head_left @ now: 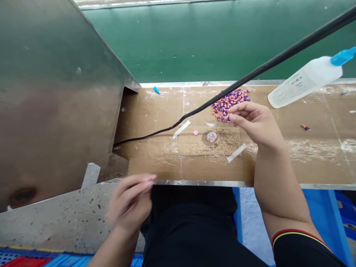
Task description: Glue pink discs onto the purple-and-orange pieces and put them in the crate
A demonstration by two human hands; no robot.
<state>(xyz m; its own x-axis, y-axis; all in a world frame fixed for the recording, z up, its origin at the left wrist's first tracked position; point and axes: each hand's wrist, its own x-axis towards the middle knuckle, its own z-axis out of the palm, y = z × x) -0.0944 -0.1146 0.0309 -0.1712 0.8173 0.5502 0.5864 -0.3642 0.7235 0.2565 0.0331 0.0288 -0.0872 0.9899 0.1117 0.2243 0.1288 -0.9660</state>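
At the right edge of a heap of small purple and orange pieces [230, 102], my right hand [253, 120] has thumb and fingertips pinched close together; a small purple piece seems to be at the tips. My left hand [132, 202], somewhat blurred, hovers by the bench's front edge with its fingers pressed together; anything between them is too small to make out. A taped cardboard piece [185, 146] lies between the hands. On it are a pink disc [195, 132] and a small clear round object [211, 137] in a wet patch.
A black cable [191, 112] crosses above the bench. A white bottle with a blue nozzle [306, 81] leans at the right. A metal housing [61, 96] stands left. One loose piece [305, 127] lies right, a blue cap [156, 90] at the back.
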